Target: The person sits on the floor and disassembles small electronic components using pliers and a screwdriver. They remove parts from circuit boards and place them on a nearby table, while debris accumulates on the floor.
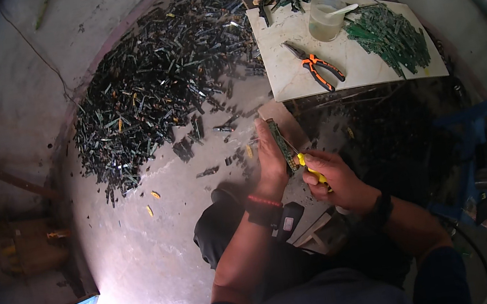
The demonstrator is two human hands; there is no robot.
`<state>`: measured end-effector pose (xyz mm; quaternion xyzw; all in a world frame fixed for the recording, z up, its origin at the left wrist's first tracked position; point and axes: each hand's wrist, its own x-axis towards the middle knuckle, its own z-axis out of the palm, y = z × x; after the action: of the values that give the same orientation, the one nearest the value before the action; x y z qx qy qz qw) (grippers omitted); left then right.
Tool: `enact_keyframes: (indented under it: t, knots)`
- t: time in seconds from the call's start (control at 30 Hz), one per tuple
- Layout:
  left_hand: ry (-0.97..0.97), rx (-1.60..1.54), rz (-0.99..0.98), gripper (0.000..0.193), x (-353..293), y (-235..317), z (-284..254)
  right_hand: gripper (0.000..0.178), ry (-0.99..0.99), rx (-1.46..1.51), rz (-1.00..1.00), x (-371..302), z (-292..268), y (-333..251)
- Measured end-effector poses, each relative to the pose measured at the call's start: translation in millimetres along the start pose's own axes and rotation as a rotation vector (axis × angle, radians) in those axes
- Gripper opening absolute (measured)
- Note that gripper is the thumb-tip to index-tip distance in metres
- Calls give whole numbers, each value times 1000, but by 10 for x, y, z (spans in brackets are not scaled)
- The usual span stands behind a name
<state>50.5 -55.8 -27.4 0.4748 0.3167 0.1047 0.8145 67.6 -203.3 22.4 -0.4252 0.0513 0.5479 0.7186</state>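
My left hand holds a narrow green circuit board strip upright along its fingers and palm. Wrapped round the yellow handle of a screwdriver is my right hand. The screwdriver's thin shaft points up and left and meets or nearly meets the strip's right edge; exact contact is too small to tell. Just behind the strip stands a light brown wooden block. Both hands are in front of my lap, close together.
A large heap of dark strip-like pieces covers the floor at the far left. On a pale board at the far right lie orange-black pliers, a clear plastic cup and a pile of green strips. Blue furniture stands at right.
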Motion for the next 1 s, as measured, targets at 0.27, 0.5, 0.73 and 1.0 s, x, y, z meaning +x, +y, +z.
enact_keyframes:
  t: [0.27, 0.5, 0.73, 1.0]
  knots:
    - [44, -19, -22, 66, 81, -115, 14, 27, 375, -1296, -951, 187, -156, 192]
    - [-62, -110, -177, 66, -156, 55, 65, 26, 35, -516, -194, -44, -126, -146]
    - [-138, -188, -146, 63, -86, -78, -106, 25, 13, -481, -54, -100, 22, -65]
    - [-42, -89, -6, 63, -28, -69, -81, 20, 150, -872, -519, 84, -90, 298]
